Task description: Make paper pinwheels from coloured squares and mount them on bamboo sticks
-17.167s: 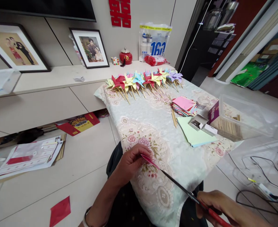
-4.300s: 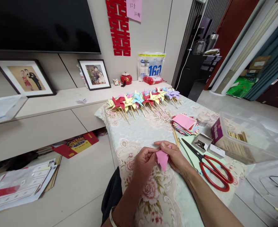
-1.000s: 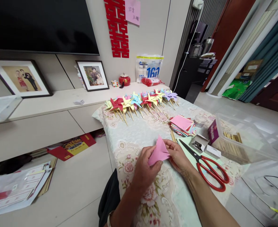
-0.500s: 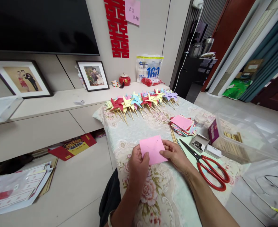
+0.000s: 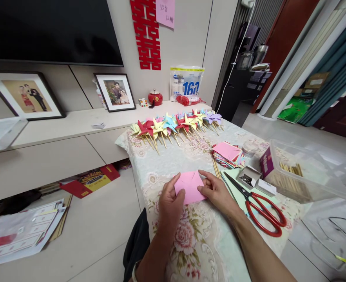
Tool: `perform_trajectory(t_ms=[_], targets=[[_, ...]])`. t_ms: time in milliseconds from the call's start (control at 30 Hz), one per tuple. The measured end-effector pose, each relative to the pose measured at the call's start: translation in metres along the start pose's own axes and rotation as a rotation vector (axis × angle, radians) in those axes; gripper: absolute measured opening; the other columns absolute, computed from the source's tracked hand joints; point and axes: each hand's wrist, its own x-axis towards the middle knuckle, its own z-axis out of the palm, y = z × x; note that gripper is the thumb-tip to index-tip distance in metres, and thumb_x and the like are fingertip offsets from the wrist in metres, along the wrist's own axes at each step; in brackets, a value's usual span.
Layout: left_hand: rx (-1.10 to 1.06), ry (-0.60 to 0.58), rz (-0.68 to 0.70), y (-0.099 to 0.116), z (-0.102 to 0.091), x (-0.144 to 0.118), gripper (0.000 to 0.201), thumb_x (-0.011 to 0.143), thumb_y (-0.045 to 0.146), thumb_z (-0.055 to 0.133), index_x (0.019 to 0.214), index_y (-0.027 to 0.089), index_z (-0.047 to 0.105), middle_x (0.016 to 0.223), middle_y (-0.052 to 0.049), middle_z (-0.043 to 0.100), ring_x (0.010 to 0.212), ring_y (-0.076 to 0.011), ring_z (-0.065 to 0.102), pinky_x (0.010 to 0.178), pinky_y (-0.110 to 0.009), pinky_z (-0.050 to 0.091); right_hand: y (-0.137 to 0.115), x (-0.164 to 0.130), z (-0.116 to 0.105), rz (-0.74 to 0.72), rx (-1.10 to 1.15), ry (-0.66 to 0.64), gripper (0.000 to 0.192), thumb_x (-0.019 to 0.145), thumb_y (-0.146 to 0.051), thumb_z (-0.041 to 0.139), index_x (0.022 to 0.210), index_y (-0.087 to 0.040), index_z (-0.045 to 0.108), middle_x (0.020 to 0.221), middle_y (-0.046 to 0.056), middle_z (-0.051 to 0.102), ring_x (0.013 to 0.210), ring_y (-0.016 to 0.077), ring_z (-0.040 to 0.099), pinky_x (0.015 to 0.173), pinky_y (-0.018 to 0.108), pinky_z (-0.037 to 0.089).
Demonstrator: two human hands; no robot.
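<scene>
Since half a second ago the pink paper square (image 5: 189, 187) has sunk a little toward the floral tablecloth (image 5: 187, 156), and one of its flaps now folds in toward the middle. The square sits between the two hands, low over the near part of the table. The left hand (image 5: 169, 203) pinches its left edge, thumb on top and fingers curled beneath, wrist bent up from the table's edge. The right hand (image 5: 218, 192) grips the right edge, forefinger stretched along the upper corner, forearm running in from the lower right. Just right of that hand lie the red-handled scissors (image 5: 259, 207), blades parted, on a pale green sheet (image 5: 234, 184).
</scene>
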Motion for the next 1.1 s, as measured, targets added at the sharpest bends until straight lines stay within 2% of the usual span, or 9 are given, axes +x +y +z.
perform_trajectory(t_ms=[133,333,433,533,633,733,833,933,1100], targets=[[0.131,-0.011,0.019,0.001,-0.001,0.001,0.036,0.079,0.022,0.062,0.113,0.021,0.074,0.093,-0.004,0.069,0.080,-0.0187,0.064,0.081,-0.035,0.053,0.002,0.000,-0.001,-0.013,-0.027,-0.005,0.061,0.074,-0.029,0.070,0.131,-0.012,0.056,0.061,-0.009,0.046,0.053,0.0112,0.042,0.054,0.027,0.031],[0.469,0.111,0.284,-0.004,0.003,-0.003,0.033,0.077,0.011,0.057,0.101,0.023,0.076,0.120,-0.009,0.062,0.116,-0.0289,0.058,0.103,-0.049,0.046,0.007,-0.003,-0.004,-0.130,-0.371,0.008,0.054,0.079,-0.023,0.064,0.133,-0.017,0.059,0.066,-0.004,0.055,0.059,0.0164,0.050,0.060,0.031,0.038],[0.574,0.085,0.351,-0.003,0.001,-0.005,0.036,0.078,0.007,0.053,0.103,0.022,0.074,0.130,-0.011,0.058,0.124,-0.0312,0.053,0.107,-0.055,0.042,0.007,-0.004,-0.006,-0.206,-0.536,0.005,0.055,0.080,-0.021,0.062,0.135,-0.018,0.059,0.070,-0.001,0.062,0.061,0.0186,0.053,0.064,0.033,0.040],[0.585,0.021,0.371,-0.002,-0.003,-0.005,0.037,0.079,0.005,0.050,0.099,0.023,0.075,0.131,-0.009,0.059,0.124,-0.0301,0.053,0.107,-0.055,0.043,0.008,-0.003,-0.007,-0.244,-0.578,0.020,0.055,0.080,-0.020,0.062,0.134,-0.019,0.061,0.072,0.000,0.064,0.062,0.0197,0.055,0.066,0.034,0.041],[0.504,0.026,0.308,0.000,-0.007,-0.005,0.033,0.081,0.008,0.051,0.100,0.023,0.074,0.127,-0.009,0.061,0.123,-0.0281,0.056,0.107,-0.051,0.044,0.008,-0.002,-0.007,-0.238,-0.512,0.041,0.053,0.080,-0.022,0.064,0.133,-0.021,0.061,0.074,0.000,0.064,0.063,0.0189,0.054,0.066,0.033,0.041],[0.321,0.066,0.170,0.003,-0.010,-0.005,0.035,0.085,0.017,0.056,0.117,0.021,0.067,0.130,-0.011,0.061,0.125,-0.0269,0.057,0.107,-0.046,0.046,0.005,-0.002,-0.006,-0.179,-0.333,0.052,0.052,0.080,-0.025,0.066,0.132,-0.021,0.061,0.073,-0.002,0.060,0.063,0.0172,0.053,0.064,0.031,0.040],[0.058,0.046,-0.010,0.008,-0.012,-0.004,0.051,0.087,0.030,0.061,0.135,0.015,0.052,0.136,-0.017,0.059,0.123,-0.0268,0.059,0.103,-0.043,0.049,-0.001,-0.003,-0.005,-0.106,-0.059,0.025,0.056,0.077,-0.028,0.071,0.131,-0.019,0.060,0.071,-0.004,0.057,0.062,0.0148,0.051,0.060,0.028,0.038],[-0.152,0.006,-0.146,0.015,-0.012,-0.002,0.067,0.086,0.040,0.064,0.142,0.012,0.041,0.134,-0.019,0.062,0.119,-0.0260,0.063,0.099,-0.040,0.050,-0.005,-0.003,-0.006,-0.057,0.170,-0.038,0.059,0.074,-0.028,0.075,0.131,-0.019,0.060,0.073,-0.004,0.059,0.061,0.0135,0.052,0.059,0.027,0.037],[-0.274,0.012,-0.298,0.025,-0.013,0.005,0.074,0.082,0.046,0.069,0.141,0.010,0.042,0.124,-0.017,0.069,0.106,-0.0247,0.069,0.084,-0.033,0.052,-0.008,-0.003,-0.009,-0.006,0.387,-0.101,0.056,0.071,-0.026,0.078,0.125,-0.022,0.066,0.076,-0.001,0.068,0.069,0.0174,0.061,0.067,0.029,0.043]])
